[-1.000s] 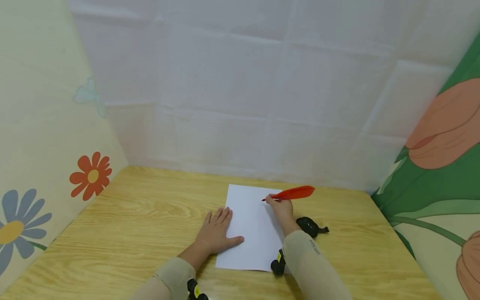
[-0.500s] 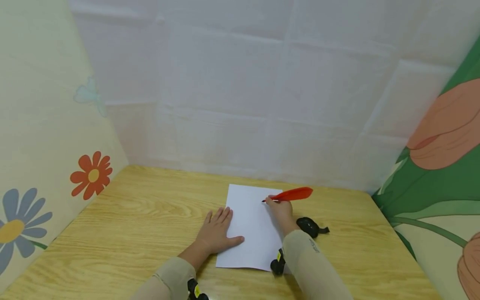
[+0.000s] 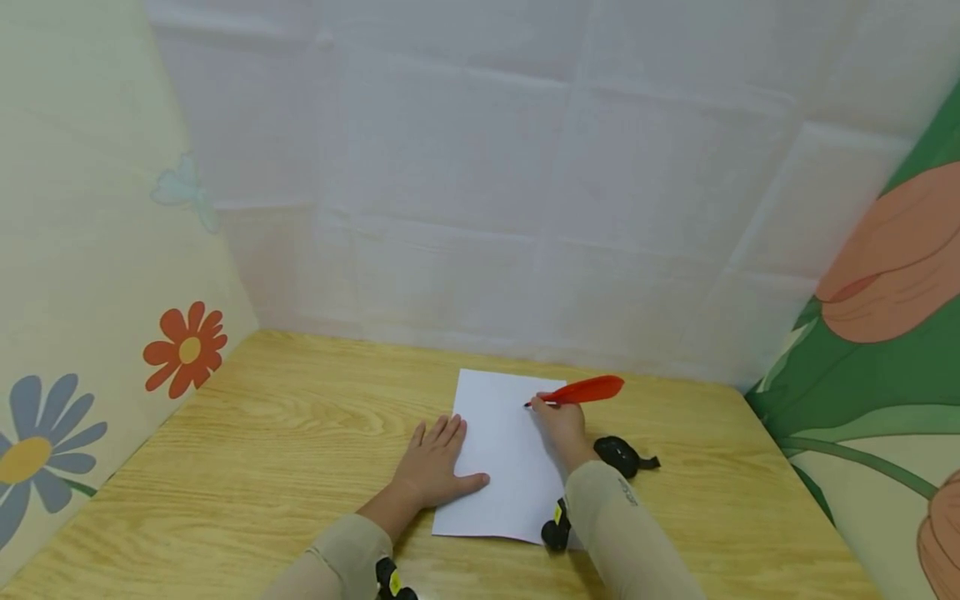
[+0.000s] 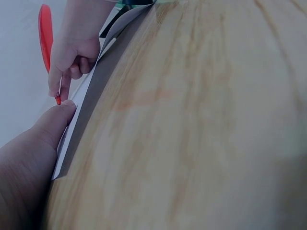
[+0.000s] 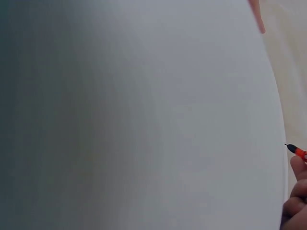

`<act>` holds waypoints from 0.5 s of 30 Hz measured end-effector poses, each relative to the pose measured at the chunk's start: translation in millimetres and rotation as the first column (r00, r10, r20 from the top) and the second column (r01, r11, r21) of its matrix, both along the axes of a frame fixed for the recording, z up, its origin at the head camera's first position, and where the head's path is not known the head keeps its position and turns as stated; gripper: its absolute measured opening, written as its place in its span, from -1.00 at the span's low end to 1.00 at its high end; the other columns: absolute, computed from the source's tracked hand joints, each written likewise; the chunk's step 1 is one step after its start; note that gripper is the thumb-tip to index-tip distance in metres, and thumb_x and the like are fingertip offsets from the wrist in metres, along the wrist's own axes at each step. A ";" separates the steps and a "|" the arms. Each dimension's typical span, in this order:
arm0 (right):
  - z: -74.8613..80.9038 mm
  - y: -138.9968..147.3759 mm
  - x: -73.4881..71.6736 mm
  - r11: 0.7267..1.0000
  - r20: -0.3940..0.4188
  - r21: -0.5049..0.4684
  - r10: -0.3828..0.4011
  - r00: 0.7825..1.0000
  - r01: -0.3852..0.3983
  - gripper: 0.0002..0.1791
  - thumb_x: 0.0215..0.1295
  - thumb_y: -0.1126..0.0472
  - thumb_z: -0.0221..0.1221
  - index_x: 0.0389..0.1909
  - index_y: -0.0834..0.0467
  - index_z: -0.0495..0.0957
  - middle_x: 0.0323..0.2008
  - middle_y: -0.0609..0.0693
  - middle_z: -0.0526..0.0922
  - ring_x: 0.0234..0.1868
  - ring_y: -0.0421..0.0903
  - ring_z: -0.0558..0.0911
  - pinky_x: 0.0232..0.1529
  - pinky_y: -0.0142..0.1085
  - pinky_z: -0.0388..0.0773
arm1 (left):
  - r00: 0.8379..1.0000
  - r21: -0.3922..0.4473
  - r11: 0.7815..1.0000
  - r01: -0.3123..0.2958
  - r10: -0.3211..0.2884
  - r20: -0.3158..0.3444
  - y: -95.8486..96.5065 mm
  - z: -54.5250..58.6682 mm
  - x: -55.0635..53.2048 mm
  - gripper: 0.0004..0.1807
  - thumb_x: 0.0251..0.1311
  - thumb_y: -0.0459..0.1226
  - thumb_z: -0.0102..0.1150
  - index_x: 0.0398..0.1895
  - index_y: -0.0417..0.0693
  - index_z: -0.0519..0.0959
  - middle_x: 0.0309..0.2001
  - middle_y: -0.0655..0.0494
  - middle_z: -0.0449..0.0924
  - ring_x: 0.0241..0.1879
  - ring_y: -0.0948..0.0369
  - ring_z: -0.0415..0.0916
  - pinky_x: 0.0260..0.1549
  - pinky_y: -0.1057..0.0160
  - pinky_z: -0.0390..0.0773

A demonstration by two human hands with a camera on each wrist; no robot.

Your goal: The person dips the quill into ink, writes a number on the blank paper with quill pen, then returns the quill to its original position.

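Red feather pen point(image 3: 592, 389) edged slightly down the paper point(image 3: 498, 454), sleeve print point(image 3: 627, 492) illegible.

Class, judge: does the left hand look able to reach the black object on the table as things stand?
Probably not directly: the right hand, holding the red feather pen, and its forearm lie between the left hand and the black object.

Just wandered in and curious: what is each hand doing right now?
Left hand: open, spread over the left edge of the white paper.
Right hand: closed, holding the red feather pen.
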State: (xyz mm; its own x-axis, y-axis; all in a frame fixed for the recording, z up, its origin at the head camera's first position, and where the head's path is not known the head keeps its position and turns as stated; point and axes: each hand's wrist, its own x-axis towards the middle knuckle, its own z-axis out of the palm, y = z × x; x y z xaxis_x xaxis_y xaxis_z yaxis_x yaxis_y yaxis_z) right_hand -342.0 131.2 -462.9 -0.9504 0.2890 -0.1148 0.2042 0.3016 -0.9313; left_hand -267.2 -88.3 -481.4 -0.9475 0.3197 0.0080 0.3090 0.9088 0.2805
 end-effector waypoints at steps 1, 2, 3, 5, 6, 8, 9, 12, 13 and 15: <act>0.3 0.1 0.0 1.000 0.003 0.004 0.001 1.000 -0.001 -0.62 0.30 0.10 0.24 0.00 0.30 0.61 -0.01 0.25 0.67 -0.01 0.11 0.60 0.21 -0.03 0.52 | 1.000 -0.003 1.000 0.001 -0.001 0.000 0.1 0.1 0.0 0.11 0.12 0.42 -0.03 0.52 -0.16 0.10 0.56 -0.04 0.02 0.57 -0.02 -0.12 0.49 -0.17 -0.13; 0.6 0.3 0.1 1.000 0.007 0.003 0.002 1.000 -0.002 -0.61 0.30 0.10 0.24 0.01 0.30 0.60 -0.01 0.25 0.67 0.00 0.11 0.60 0.21 -0.03 0.52 | 1.000 -0.006 1.000 0.001 -0.001 0.000 0.3 0.0 -0.1 0.11 0.12 0.43 -0.03 0.52 -0.16 0.10 0.56 -0.04 0.02 0.57 -0.02 -0.12 0.49 -0.17 -0.13; 0.8 0.4 0.1 1.000 0.013 0.003 0.003 1.000 -0.003 -0.61 0.30 0.10 0.24 0.01 0.29 0.60 0.00 0.25 0.66 0.00 0.11 0.60 0.22 -0.02 0.51 | 1.000 -0.007 1.000 0.001 -0.001 -0.001 0.5 0.1 -0.1 0.11 0.12 0.43 -0.04 0.53 -0.16 0.09 0.56 -0.03 0.02 0.57 -0.02 -0.12 0.49 -0.17 -0.13; 1.1 0.5 0.3 1.000 0.029 -0.003 0.001 1.000 -0.001 -0.61 0.30 0.10 0.24 0.02 0.28 0.59 0.01 0.24 0.66 0.02 0.11 0.59 0.23 -0.02 0.50 | 1.000 -0.010 1.000 0.002 -0.002 0.000 0.5 0.0 -0.1 0.11 0.12 0.43 -0.05 0.53 -0.16 0.09 0.56 -0.03 0.01 0.57 -0.01 -0.13 0.49 -0.17 -0.13; 1.0 0.4 0.4 1.000 0.031 -0.001 0.003 1.000 -0.003 -0.60 0.30 0.09 0.24 0.03 0.28 0.58 0.02 0.24 0.65 0.02 0.11 0.59 0.23 -0.01 0.50 | 1.000 -0.010 1.000 0.002 -0.002 0.001 0.6 0.2 0.0 0.11 0.12 0.43 -0.05 0.53 -0.16 0.09 0.56 -0.03 0.01 0.57 -0.01 -0.13 0.49 -0.17 -0.13; 1.1 0.3 0.8 1.000 0.031 0.001 0.006 1.000 -0.006 -0.61 0.31 0.10 0.24 0.04 0.28 0.58 0.02 0.24 0.65 0.02 0.12 0.59 0.23 -0.01 0.50 | 1.000 -0.008 1.000 0.002 -0.002 0.002 0.8 0.5 0.1 0.11 0.12 0.43 -0.05 0.53 -0.16 0.09 0.56 -0.03 0.01 0.57 -0.02 -0.13 0.49 -0.17 -0.13; 1.4 0.1 1.0 1.000 0.029 0.000 0.007 1.000 -0.007 -0.61 0.31 0.11 0.24 0.04 0.28 0.58 0.02 0.24 0.65 0.02 0.11 0.59 0.23 -0.01 0.50 | 1.000 -0.005 1.000 0.003 -0.003 0.003 0.9 0.6 0.0 0.11 0.12 0.43 -0.04 0.53 -0.16 0.09 0.56 -0.04 0.01 0.57 -0.02 -0.12 0.49 -0.17 -0.13; 2.0 -0.4 2.0 1.000 0.019 0.008 0.009 1.000 -0.009 -0.62 0.32 0.12 0.23 0.03 0.28 0.58 0.01 0.25 0.65 0.02 0.12 0.59 0.23 -0.01 0.50 | 1.000 -0.005 1.000 0.003 -0.003 0.009 0.9 1.1 0.3 0.11 0.12 0.42 -0.03 0.53 -0.16 0.08 0.56 -0.03 -0.01 0.57 -0.02 -0.14 0.49 -0.17 -0.15; 2.2 -0.6 2.2 1.000 0.017 0.008 0.010 1.000 -0.010 -0.63 0.32 0.12 0.23 0.03 0.28 0.59 0.01 0.25 0.65 0.02 0.12 0.59 0.23 -0.01 0.50 | 1.000 -0.004 1.000 0.003 -0.003 0.007 1.0 1.0 0.2 0.11 0.13 0.42 -0.03 0.53 -0.17 0.08 0.56 -0.04 0.00 0.57 -0.02 -0.14 0.49 -0.17 -0.15; 2.4 -0.9 2.6 1.000 0.015 0.009 0.012 1.000 -0.012 -0.63 0.32 0.12 0.23 0.02 0.28 0.59 0.01 0.25 0.66 0.03 0.12 0.59 0.23 -0.01 0.50 | 1.000 -0.003 1.000 0.005 -0.005 0.003 0.9 0.5 -0.2 0.11 0.12 0.41 -0.02 0.52 -0.17 0.09 0.56 -0.05 0.00 0.57 -0.03 -0.13 0.49 -0.18 -0.15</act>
State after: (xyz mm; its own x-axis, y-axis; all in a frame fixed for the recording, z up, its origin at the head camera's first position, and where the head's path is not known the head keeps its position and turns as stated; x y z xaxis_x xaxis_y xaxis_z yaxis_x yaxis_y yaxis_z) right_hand -339.4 130.3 -460.5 -0.9522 0.2783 -0.1262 0.2141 0.3128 -0.9254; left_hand -267.4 -87.5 -481.0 -0.9459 0.3245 0.0045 0.3129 0.9079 0.2789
